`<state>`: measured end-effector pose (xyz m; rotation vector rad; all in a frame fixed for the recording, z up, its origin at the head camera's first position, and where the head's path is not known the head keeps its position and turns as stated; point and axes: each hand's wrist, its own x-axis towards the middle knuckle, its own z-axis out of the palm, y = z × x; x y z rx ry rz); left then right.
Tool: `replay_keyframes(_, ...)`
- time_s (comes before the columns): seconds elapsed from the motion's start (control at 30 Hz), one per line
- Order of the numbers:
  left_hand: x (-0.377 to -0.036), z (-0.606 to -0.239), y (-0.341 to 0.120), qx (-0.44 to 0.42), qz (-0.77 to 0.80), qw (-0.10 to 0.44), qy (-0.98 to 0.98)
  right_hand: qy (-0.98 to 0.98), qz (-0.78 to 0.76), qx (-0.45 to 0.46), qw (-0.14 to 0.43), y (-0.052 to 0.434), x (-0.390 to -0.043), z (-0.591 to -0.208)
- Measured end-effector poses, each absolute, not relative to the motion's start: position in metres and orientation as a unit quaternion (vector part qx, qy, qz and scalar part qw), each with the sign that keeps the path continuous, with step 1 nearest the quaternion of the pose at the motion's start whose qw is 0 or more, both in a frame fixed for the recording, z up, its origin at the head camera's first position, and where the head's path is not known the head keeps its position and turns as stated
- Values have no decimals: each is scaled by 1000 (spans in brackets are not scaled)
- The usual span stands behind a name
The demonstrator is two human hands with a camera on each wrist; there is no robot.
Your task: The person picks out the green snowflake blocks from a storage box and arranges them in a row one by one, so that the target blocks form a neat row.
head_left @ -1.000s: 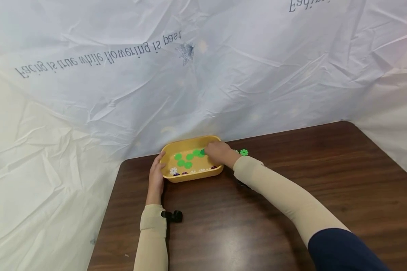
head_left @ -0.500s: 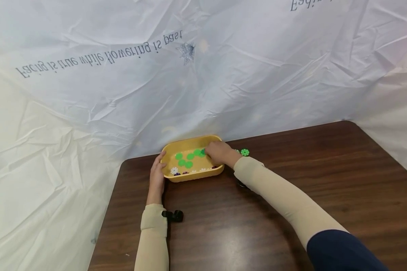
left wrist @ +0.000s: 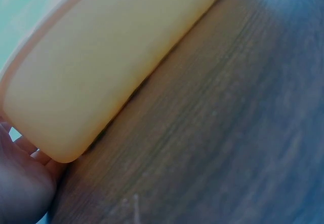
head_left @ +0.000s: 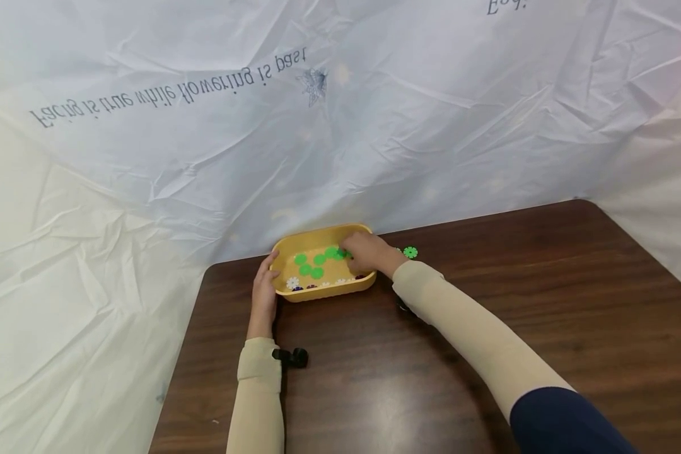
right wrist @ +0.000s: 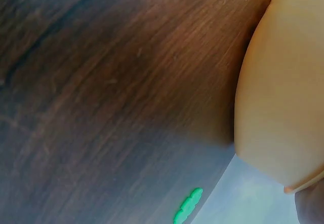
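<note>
A yellow plastic tray (head_left: 323, 292) stands near the table's far edge. My left hand (head_left: 263, 287) holds its left end, fingers over the rim; in the left wrist view that hand (left wrist: 23, 183) lies against the tray's corner. My right hand (head_left: 369, 252) reaches over the right end into the tray, bent fingers beside a cluster of green flower-shaped discs (head_left: 331, 252). The fingertips are partly hidden, so a grip there cannot be made out. Other green discs (head_left: 316, 273) lie on the tray's bottom, with white discs (head_left: 292, 283) and dark purple ones along the near wall.
A green flower disc (head_left: 410, 252) lies on the brown wooden table (head_left: 340, 378) just right of the tray, beside another mostly hidden by the right wrist. A white printed cloth (head_left: 374, 145) hangs behind the table. Black cameras sit on both wrists.
My right hand has shifted slightly and its thumb now shows apart from the fingers over the tray. The left hand stays on the tray's left end. The head view has tilted slightly.
</note>
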<state>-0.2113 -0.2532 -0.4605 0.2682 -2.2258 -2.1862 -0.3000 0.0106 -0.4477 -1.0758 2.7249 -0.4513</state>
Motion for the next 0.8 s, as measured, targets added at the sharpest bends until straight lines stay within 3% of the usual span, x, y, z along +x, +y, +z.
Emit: replay_keyframes(0.8, -213, -462, -254, 85, -695, 7, -714, 887, -150, -431, 74, 18, -299, -431)
